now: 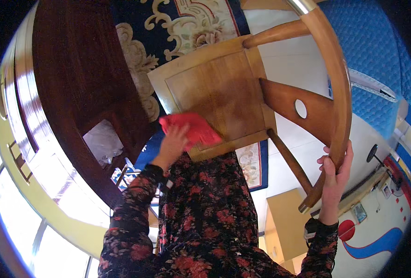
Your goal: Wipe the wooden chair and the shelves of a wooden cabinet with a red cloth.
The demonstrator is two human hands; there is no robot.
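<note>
A wooden armchair with a panelled seat stands before me, its curved top rail on the right. My left hand, slightly blurred, has a red cloth under its fingers, against the near left corner of the seat. Around the lower end of the curved rail my right hand is wrapped, fingers on both sides of the wood. Between seat and rail runs a backrest slat with an oval hole. A turned wooden post rises nearer to me.
A dark wooden table fills the left, with a clear plastic bag at its near end. Under the chair lies a navy patterned rug. Blue quilted bedding is at upper right; a light wooden cabinet stands below the rail.
</note>
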